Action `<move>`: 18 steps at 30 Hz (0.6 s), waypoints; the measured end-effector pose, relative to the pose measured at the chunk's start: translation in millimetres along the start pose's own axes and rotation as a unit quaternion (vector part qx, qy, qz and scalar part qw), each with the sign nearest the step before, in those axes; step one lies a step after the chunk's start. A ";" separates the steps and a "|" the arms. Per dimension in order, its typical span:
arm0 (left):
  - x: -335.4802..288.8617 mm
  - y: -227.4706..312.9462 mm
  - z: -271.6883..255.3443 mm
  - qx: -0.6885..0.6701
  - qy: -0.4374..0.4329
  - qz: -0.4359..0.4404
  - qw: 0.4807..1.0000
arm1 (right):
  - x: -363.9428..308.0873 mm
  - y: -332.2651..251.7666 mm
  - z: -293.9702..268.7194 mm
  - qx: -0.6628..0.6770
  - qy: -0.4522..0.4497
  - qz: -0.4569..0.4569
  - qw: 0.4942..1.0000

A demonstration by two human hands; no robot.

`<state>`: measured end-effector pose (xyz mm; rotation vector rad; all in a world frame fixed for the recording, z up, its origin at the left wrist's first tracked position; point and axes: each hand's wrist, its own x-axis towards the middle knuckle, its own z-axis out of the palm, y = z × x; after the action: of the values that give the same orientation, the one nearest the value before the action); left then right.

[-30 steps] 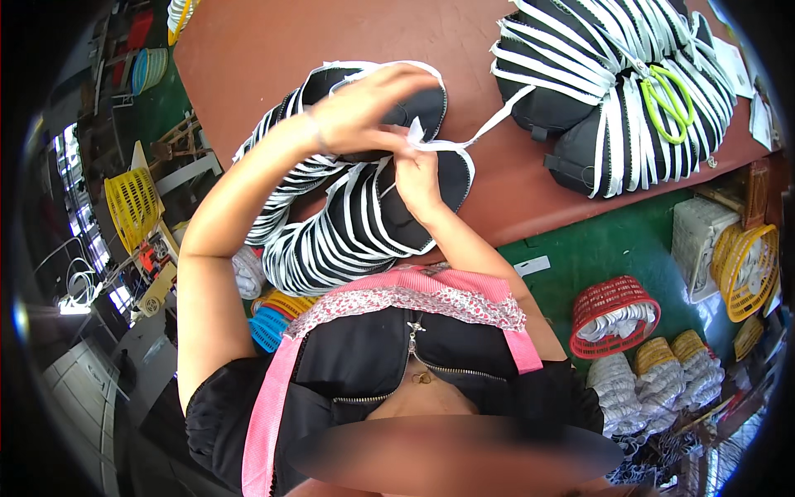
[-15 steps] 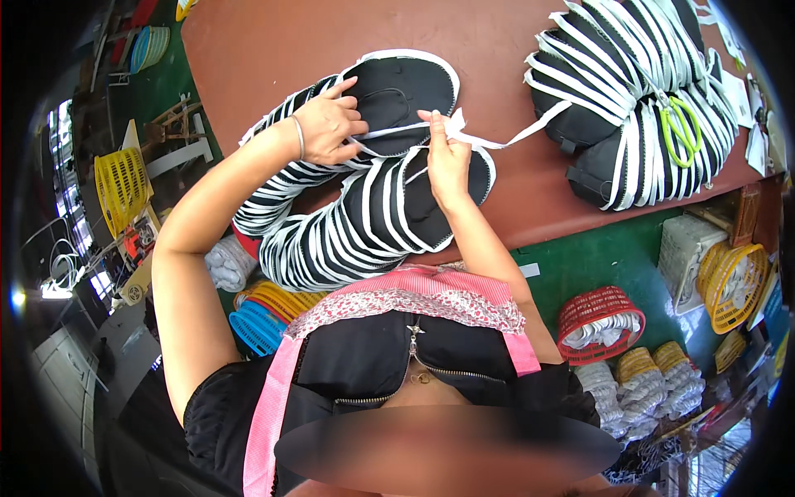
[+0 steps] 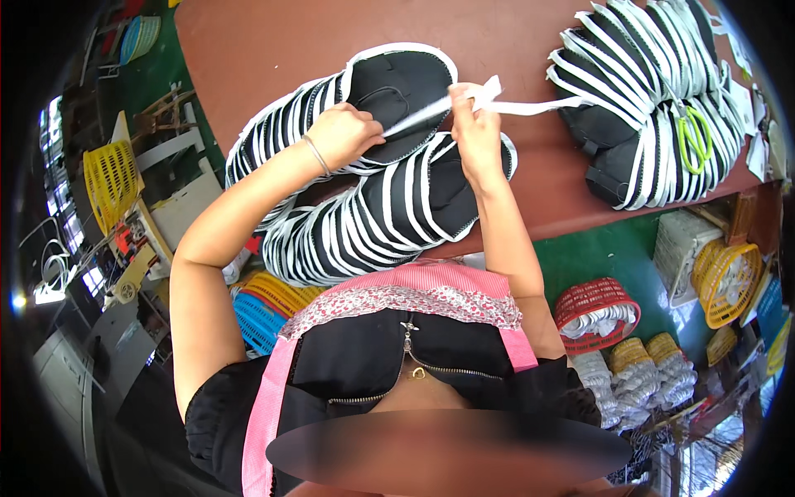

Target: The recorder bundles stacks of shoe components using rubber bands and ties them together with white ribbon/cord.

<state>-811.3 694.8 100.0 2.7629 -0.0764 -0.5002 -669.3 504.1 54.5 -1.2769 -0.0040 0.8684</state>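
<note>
Two curved rows of black fabric pieces with white edging, the far row [image 3: 281, 112] and the near row [image 3: 356, 219], lie stacked in front of me. A white strip [image 3: 532, 108] stretches between my hands and runs on to another black-and-white stack [image 3: 638, 99] at the right. My left hand [image 3: 341, 139], with a bracelet at its wrist, is closed on the strip over the far row's end piece. My right hand [image 3: 478, 137] pinches the strip near a loose white end, above the near row. Yellow-green looped handles [image 3: 694, 139] rest on the right stack.
The brown tabletop [image 3: 497, 33] has its near edge before me. Below it at right stand a red basket [image 3: 598, 315] with white pieces and a yellow basket [image 3: 729, 286]. Blue and yellow baskets [image 3: 261, 319] sit at my left side; another yellow basket [image 3: 112, 184] stands farther left.
My left fingers have closed from a spread pose. My right hand has moved right and away from me, lifting the strip, which now runs slanted and taut between my hands.
</note>
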 end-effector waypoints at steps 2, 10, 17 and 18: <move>8.6 4.5 -1.9 0.005 -0.032 0.001 0.999 | -16.1 2.6 -9.0 -0.003 -0.029 0.009 1.000; 29.9 -10.0 -17.1 -0.133 0.001 0.011 0.991 | -68.3 54.7 -41.5 0.095 0.046 -0.067 0.992; 36.3 2.8 -27.3 -0.095 -0.079 0.002 0.992 | -80.0 46.4 -45.9 0.198 0.043 0.080 0.976; 41.0 8.1 -31.5 -0.079 -0.115 -0.004 0.990 | -81.1 47.6 -46.2 0.215 0.037 0.078 0.973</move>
<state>-761.9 692.5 116.9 2.5430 -0.0778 -0.7900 -731.2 421.5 36.1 -0.9072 0.3307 0.8966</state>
